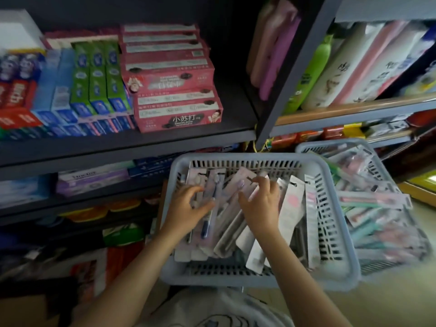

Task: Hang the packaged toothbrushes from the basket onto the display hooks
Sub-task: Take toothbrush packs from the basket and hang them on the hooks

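Pinching pale carded toothbrush packs (226, 223) in a grey slotted basket (236, 157): left hand (186, 210), right hand (259, 205).

pale grey shirt (200, 310), dark line print on front, bare forearms (132, 267)

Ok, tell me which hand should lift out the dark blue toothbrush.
Left. The left hand has thumb and curled fingers on the dark blue toothbrush pack; the right hand is further right, pinching another pack.
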Action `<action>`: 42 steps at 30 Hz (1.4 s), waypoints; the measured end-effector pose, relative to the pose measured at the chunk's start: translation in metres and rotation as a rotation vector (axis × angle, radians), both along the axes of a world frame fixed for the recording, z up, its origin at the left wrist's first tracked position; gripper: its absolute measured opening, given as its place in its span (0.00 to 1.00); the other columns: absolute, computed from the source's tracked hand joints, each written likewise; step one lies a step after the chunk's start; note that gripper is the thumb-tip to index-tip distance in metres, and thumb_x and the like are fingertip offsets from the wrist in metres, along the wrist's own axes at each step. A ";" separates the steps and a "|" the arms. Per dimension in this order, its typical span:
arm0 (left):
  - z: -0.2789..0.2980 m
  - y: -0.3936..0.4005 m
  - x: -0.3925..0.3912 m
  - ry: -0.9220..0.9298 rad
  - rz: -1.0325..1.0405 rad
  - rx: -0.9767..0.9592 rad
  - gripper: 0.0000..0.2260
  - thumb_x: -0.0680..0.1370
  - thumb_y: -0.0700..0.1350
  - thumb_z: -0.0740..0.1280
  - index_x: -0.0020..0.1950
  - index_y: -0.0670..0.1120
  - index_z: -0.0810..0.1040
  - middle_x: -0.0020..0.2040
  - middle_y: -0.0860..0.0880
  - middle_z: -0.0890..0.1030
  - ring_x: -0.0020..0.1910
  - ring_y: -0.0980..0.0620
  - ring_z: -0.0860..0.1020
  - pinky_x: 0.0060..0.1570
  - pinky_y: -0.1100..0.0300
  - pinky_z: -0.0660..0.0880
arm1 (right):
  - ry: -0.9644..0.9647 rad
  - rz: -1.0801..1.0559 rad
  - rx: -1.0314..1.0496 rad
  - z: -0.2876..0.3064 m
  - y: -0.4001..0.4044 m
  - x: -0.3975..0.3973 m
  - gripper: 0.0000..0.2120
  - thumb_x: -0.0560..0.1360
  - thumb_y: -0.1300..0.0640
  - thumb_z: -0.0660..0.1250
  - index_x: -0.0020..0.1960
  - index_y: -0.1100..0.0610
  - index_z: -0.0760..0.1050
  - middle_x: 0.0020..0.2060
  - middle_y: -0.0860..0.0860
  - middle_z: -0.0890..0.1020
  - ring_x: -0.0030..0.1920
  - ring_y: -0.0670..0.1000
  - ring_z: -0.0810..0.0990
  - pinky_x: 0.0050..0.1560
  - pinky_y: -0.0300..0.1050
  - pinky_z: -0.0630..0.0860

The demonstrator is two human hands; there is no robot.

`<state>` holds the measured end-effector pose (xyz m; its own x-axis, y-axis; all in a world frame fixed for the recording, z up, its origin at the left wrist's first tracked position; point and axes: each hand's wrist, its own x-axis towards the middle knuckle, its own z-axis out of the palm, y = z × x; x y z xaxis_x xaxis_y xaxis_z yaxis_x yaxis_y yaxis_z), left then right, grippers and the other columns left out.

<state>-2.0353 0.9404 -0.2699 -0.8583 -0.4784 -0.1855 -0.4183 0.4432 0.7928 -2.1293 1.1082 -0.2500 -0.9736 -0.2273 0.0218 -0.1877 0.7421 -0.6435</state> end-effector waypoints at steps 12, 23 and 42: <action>0.006 0.029 -0.019 -0.308 -0.104 0.005 0.34 0.75 0.61 0.73 0.75 0.46 0.67 0.67 0.47 0.75 0.60 0.47 0.77 0.60 0.50 0.75 | -0.263 0.047 0.291 0.011 0.028 0.009 0.30 0.76 0.40 0.70 0.70 0.56 0.70 0.64 0.59 0.65 0.66 0.61 0.64 0.62 0.51 0.69; 0.012 0.045 -0.019 -0.279 -0.103 0.116 0.36 0.71 0.58 0.77 0.74 0.48 0.69 0.68 0.51 0.75 0.64 0.51 0.76 0.55 0.57 0.75 | -0.413 0.199 0.148 0.000 0.027 0.017 0.17 0.80 0.43 0.66 0.39 0.53 0.70 0.33 0.47 0.76 0.34 0.46 0.74 0.31 0.36 0.66; 0.072 0.064 -0.001 0.028 0.069 0.596 0.19 0.73 0.37 0.76 0.58 0.57 0.80 0.50 0.57 0.87 0.53 0.55 0.84 0.47 0.66 0.79 | -0.689 0.323 -0.478 0.036 0.027 0.005 0.13 0.78 0.51 0.71 0.49 0.62 0.83 0.41 0.62 0.84 0.38 0.57 0.82 0.41 0.54 0.78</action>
